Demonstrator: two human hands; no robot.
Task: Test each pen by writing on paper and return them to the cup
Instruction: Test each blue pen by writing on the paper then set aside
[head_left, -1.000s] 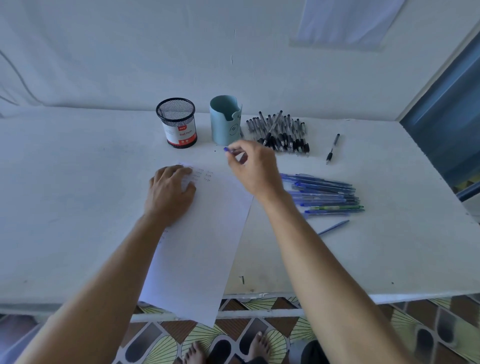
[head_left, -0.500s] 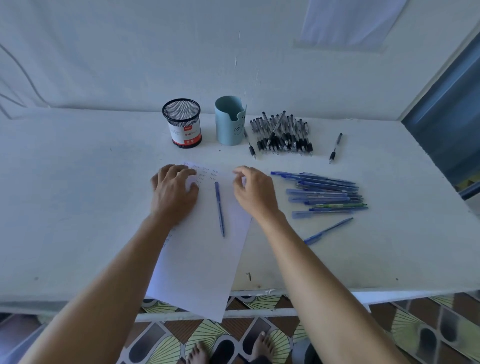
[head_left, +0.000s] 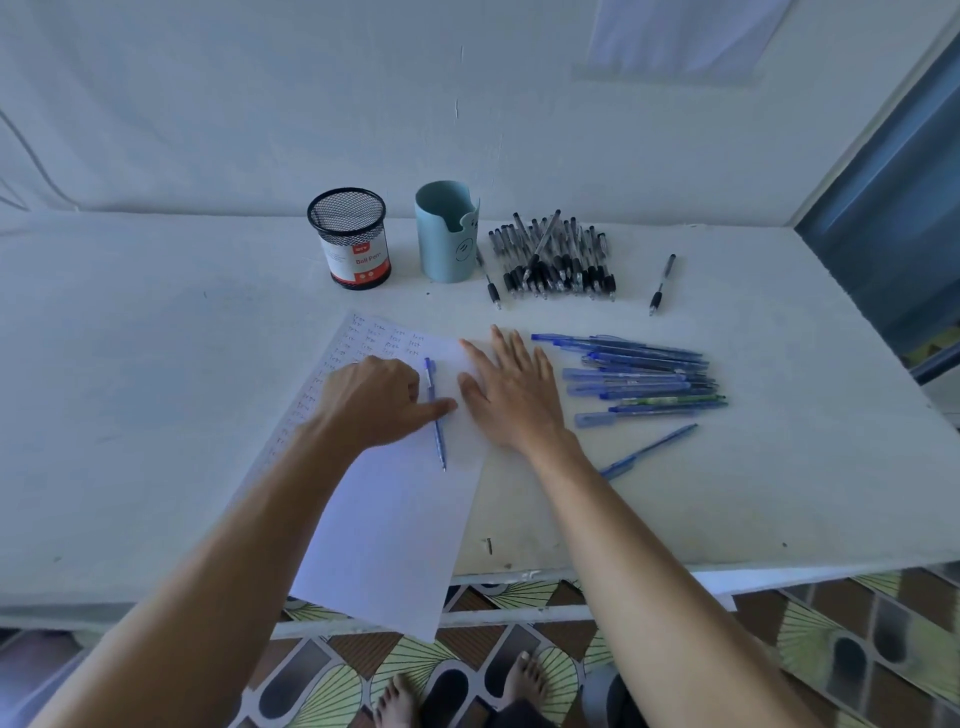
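Table (head_left: 156, 415): paper (head_left: 395, 545) overhangs the near edge. Right hand (head_left: 511, 395) flat, fingers straight, on paper's right edge. Left hand (head_left: 371, 397): fingers hidden, can't tell curl. Blue cup (head_left: 447, 234) at far edge. Blue pen (head_left: 440, 441) lies mid-paper, left thumb touching it. Best to pinch it near the tip and keep the paper pinned.

A white sheet of paper (head_left: 395, 519) lies slanted, with rows of small handwritten words along its far and left edges. One slim blue plastic pen (head_left: 439, 441) lies on it, tip at the near end. Behind it stand upright a black wire-mesh cup (head_left: 347, 228) with a white and red label and a pale teal plastic cup (head_left: 445, 234). To their right lies a heap of black-grip pens (head_left: 556, 260) and, nearer, a fan of blue pens (head_left: 639, 376).
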